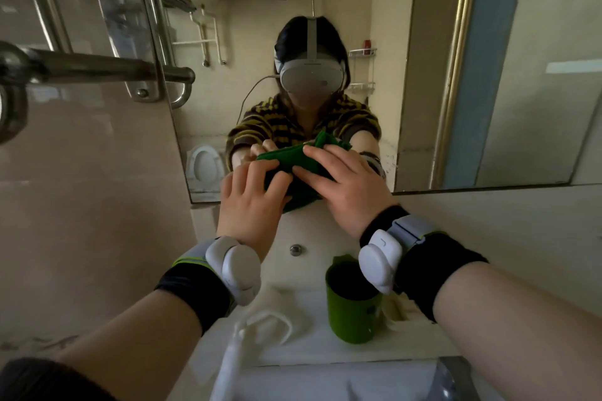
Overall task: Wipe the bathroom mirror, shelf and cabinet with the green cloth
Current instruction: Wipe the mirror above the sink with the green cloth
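Two hands at the mirror (423,75) | your left hand (250,202) and right hand (345,192) each grip the folded green cloth (301,190), fingers curled over it | cloth held at the mirror's lower edge | green cup (353,312) below the mirror

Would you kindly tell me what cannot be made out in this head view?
- Green cloth: head view, folds covered by the left hand and right hand.
- Green cup: head view, inside too dark, rim partly behind the wrist device.
- White object: head view, blurred, cut off by the bottom edge.
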`<action>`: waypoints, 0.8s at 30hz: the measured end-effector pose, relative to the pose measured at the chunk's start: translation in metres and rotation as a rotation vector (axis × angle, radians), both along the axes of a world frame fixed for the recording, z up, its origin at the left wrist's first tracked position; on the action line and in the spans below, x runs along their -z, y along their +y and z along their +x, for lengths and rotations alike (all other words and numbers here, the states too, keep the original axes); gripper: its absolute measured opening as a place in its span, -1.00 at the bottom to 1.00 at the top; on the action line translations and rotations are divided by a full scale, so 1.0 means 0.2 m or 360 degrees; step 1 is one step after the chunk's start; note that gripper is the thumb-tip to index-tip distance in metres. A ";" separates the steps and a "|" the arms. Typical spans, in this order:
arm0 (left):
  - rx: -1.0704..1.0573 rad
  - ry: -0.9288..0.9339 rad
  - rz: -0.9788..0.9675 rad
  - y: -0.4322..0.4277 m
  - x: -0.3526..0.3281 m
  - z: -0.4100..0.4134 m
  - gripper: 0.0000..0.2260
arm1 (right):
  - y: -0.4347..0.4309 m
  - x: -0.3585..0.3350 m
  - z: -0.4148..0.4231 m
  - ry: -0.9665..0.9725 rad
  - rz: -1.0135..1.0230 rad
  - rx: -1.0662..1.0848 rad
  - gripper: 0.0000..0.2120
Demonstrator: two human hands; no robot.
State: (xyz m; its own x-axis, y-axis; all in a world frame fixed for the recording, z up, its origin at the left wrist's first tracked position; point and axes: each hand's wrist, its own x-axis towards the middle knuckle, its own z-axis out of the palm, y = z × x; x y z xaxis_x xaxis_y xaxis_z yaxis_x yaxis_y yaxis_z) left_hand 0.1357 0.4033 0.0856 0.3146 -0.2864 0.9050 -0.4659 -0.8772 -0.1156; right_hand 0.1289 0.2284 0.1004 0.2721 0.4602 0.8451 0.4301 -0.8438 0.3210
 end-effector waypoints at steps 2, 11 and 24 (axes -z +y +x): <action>0.0004 -0.0011 0.0017 -0.02 0.01 -0.01 -0.77 | -0.03 0.02 0.00 -0.0022 0.0004 0.0003 -0.67; -0.0014 -0.0115 0.0100 -0.13 0.00 -0.01 -0.86 | -0.13 0.04 -0.03 -0.0019 0.0058 0.0032 -0.66; 0.0049 -0.0216 0.0136 -0.40 -0.11 -0.03 -0.84 | -0.38 -0.02 -0.08 0.0013 0.0115 0.0107 -0.64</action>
State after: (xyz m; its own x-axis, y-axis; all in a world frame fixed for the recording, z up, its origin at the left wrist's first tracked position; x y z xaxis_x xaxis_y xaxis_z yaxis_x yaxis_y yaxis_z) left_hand 0.1295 0.3243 0.1076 0.1809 -0.3715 0.9106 -0.4675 -0.8471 -0.2527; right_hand 0.1133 0.1515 0.1051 0.3075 0.3783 0.8731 0.3742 -0.8917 0.2546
